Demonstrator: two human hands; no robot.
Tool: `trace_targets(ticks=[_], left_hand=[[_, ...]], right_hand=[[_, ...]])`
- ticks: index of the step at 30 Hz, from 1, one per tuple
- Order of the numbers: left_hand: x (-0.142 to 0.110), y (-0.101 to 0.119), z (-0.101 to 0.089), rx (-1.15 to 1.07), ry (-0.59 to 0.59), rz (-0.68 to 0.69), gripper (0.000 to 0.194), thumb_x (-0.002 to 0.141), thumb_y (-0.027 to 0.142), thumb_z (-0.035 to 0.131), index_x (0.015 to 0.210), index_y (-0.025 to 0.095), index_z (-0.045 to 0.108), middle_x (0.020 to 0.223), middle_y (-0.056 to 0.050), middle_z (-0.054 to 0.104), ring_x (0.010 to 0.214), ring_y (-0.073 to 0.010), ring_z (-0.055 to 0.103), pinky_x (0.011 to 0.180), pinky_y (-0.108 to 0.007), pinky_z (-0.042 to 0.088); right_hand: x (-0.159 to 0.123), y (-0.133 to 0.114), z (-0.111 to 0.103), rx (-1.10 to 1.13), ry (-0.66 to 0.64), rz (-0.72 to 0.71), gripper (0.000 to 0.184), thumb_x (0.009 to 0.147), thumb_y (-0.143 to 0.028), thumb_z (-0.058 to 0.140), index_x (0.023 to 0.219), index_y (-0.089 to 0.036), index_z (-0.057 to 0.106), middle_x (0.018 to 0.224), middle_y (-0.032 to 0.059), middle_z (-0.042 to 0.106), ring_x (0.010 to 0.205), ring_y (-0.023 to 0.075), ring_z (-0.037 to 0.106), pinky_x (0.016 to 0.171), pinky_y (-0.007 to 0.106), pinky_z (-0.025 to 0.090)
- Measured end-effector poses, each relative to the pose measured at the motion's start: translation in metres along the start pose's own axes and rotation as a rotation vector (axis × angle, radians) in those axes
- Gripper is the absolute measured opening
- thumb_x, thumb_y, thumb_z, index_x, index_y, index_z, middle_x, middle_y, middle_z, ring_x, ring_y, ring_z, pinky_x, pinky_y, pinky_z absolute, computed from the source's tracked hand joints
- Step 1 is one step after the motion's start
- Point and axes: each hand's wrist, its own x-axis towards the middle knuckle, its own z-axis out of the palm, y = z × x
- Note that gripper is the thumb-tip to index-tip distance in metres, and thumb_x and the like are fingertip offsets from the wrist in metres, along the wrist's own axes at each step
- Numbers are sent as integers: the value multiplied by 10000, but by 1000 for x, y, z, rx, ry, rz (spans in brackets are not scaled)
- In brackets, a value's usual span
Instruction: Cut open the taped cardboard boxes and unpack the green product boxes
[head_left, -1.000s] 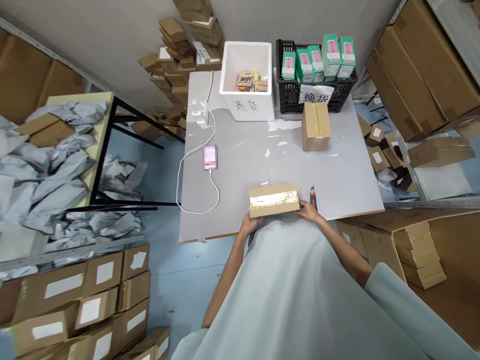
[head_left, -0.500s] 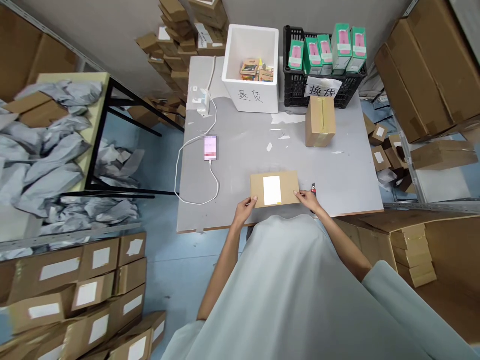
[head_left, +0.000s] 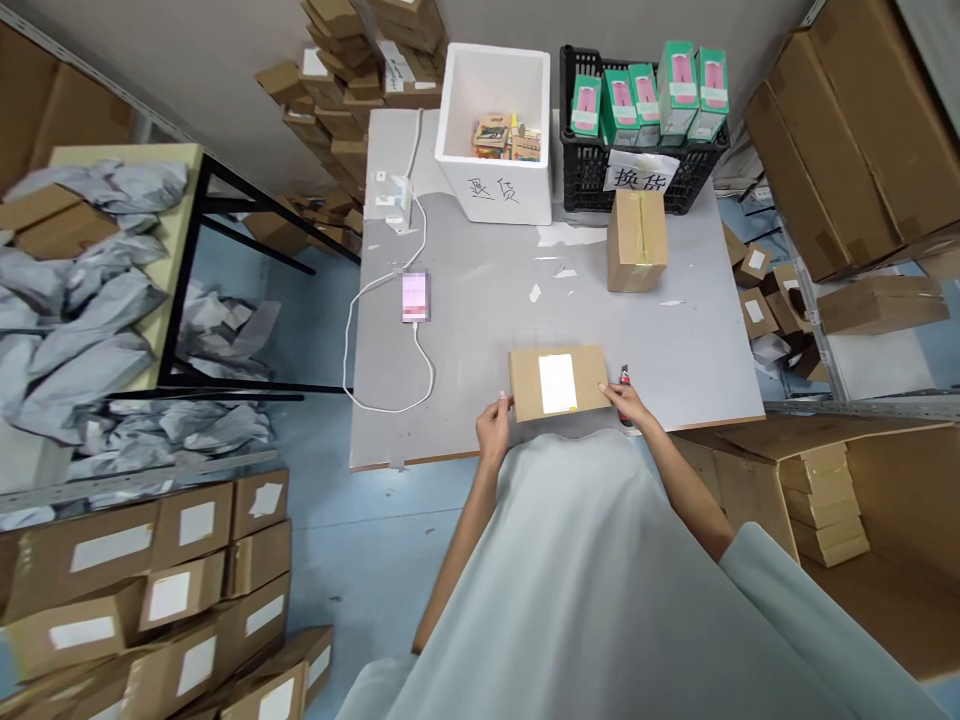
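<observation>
A flat brown cardboard box (head_left: pixel 525 388) with a white label (head_left: pixel 557 384) is held near the front edge of the table. My left hand (head_left: pixel 493 428) is closed at its left end, fingertips against the side. At the lower right corner my right hand (head_left: pixel 627 402) grips the box, thumb on top and the other fingers hidden beneath. Just past that hand lies a red and black utility knife (head_left: pixel 625 376), partly covered by it.
Farther back stand a taped carton (head_left: pixel 637 243), a white foam bin (head_left: pixel 499 190) and a black crate (head_left: pixel 581 180) of green boxes. A phone (head_left: pixel 415 297) with a white cable lies left. Labelled cartons (head_left: pixel 196 525) are stacked at lower left; a large open carton (head_left: pixel 900 560) stands at right.
The box has shifted slightly right and turned a little. My left thumb has moved from its top to its left edge. More of the utility knife shows, and the view has shifted slightly.
</observation>
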Motion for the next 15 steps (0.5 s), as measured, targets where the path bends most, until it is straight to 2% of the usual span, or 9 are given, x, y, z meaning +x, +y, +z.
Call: trace_targets(ticks=[4, 7, 9, 11, 15], left_hand=[[3, 14, 8, -92, -8, -60, 656, 1004, 809, 651, 1155, 195, 825, 1296, -165, 843, 1343, -332, 749, 1120, -448, 616], [3, 23, 19, -130, -84, -100, 712, 964, 859, 686, 1157, 185, 808, 1234, -166, 853, 1227, -313, 794, 1014, -421, 660], [0, 29, 27, -166, -128, -114, 732, 964, 854, 693, 1224, 178, 796, 1266, -176, 850, 1181, -298, 815, 976, -414, 676], [-4, 34, 34, -205, -167, -119, 755, 962, 814, 730, 1356, 171, 764, 1312, -190, 843, 1169, -296, 830, 963, -426, 690], [-14, 47, 34, -292, -199, -93, 911, 833, 684, 943, 1527, 150, 697, 1364, -223, 833, 1236, -340, 827, 1031, -477, 690]], right_hand=[[-3, 5, -26, 26, 4, 55, 709, 1065, -780, 571, 1232, -155, 862, 1218, 176, 882, 1207, 348, 829, 1082, 491, 672], [-8, -9, -30, -69, 137, 13, 655, 1054, -677, 661, 1434, -162, 799, 1497, 212, 787, 1460, 386, 714, 1252, 552, 576], [-14, -25, -19, -148, 203, -94, 684, 1082, -642, 651, 1597, -196, 709, 1681, 195, 669, 1614, 375, 593, 1365, 560, 470], [-23, -43, -1, -178, 184, -184, 732, 1113, -672, 617, 1700, -235, 628, 1774, 157, 587, 1702, 359, 495, 1422, 558, 394], [-37, -74, 28, -169, 135, -155, 906, 1061, -772, 691, 1801, -282, 506, 1864, 140, 463, 1780, 425, 348, 1427, 653, 359]])
